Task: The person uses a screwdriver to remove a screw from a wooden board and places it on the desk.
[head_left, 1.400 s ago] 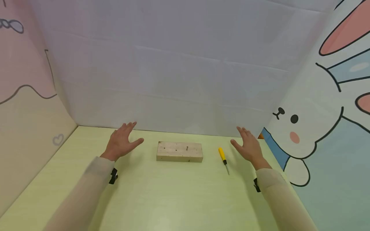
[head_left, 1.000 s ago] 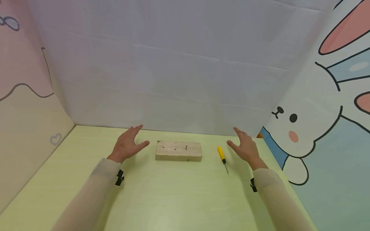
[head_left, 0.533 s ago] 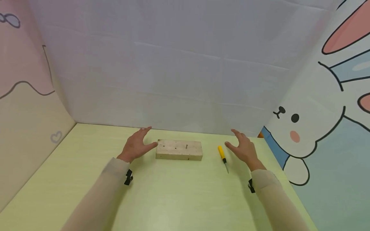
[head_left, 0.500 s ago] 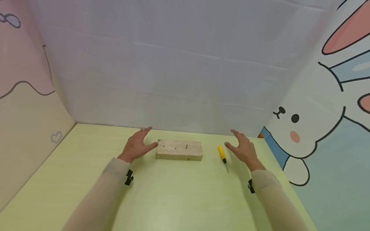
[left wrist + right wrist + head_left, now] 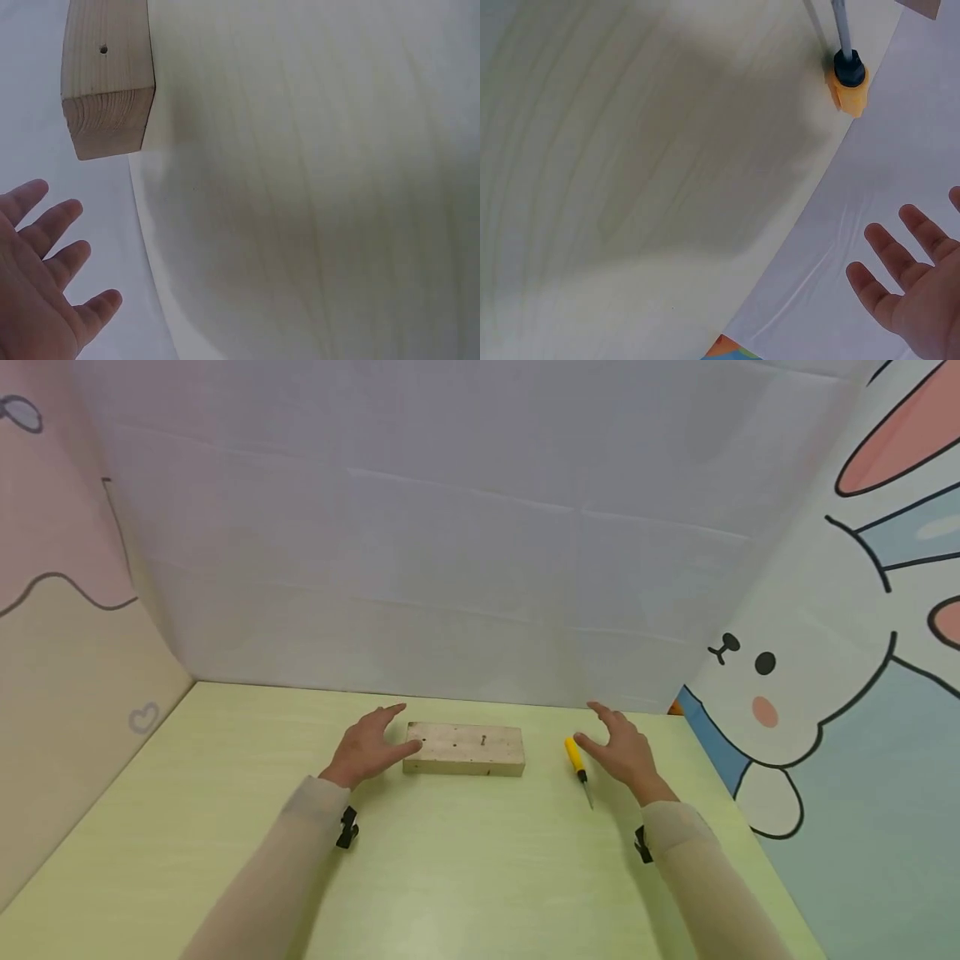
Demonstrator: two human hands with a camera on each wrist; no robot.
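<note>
Two grips, left grip [image 5: 367, 750] and right grip [image 5: 624, 753], both wide, holding nothing. Head view: block [image 5: 465, 755] just right of the left grip, contact unclear; driver [image 5: 574, 755] just left of the right grip; sheet [image 5: 472, 618] beyond both, likely limiting reach. Left wrist view: square up to the block's end before closing. Right wrist view: best taken by the handle [image 5: 851, 97].

Wooden block [image 5: 109, 71] partly outside left-wrist view

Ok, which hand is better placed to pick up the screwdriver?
Probably the right hand: it is open and nearest the yellow screwdriver, while the left hand is by the wooden block, farther off.
</note>
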